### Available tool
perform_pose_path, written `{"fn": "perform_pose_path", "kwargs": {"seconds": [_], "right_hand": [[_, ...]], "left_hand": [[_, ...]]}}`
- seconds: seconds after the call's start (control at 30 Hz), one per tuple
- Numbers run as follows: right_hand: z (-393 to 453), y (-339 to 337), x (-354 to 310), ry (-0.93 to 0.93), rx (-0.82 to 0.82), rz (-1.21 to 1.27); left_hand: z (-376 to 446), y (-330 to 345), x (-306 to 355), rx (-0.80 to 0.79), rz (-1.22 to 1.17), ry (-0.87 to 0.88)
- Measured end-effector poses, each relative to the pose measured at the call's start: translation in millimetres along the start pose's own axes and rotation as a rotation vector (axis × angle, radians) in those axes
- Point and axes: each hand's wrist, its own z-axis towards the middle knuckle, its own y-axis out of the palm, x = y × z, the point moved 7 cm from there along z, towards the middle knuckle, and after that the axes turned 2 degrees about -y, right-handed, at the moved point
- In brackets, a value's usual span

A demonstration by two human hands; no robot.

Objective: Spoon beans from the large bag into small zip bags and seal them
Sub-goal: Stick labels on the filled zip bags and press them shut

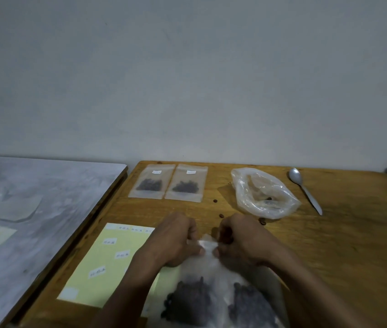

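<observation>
The big see-through plastic bag of dark beans [213,297] lies near, on the brown wooden surface [341,245]. The left hand [176,240] and right hand [239,240] each pinch its thin, crinkly top, probably to open it. Two small filled zip bags [167,182] lie flat at the far side, out of the way, and the shiny metal spoon [305,189] waits far right.

A: Views?
B: One only, head-worn, wide-angle. It looks forward and down across the wooden tabletop [329,245] toward the bare wall [187,79] behind it.

A: How near?
B: Close. Both forearms enter at the bottom edge; the wall fills the upper half. A grey board [34,197] lies at left.
</observation>
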Motion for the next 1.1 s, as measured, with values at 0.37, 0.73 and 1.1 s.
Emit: {"fn": "perform_pose_path", "kwargs": {"seconds": [0.37, 0.73, 1.1], "right_hand": [[16.1, 2.4, -1.2, -0.091, -0.065, 0.087], [25.9, 5.9, -2.6, -0.084, -0.053, 0.163], [26.3, -1.0, -12.8, -0.171, -0.039, 0.207]], "left_hand": [[11.0, -2.1, -19.9, -0.074, -0.063, 0.018], [12.1, -15.9, -25.3, -0.005, -0.158, 0.022], [8.0, -17.6, -30.1, -0.061, -0.169, -0.002]]}}
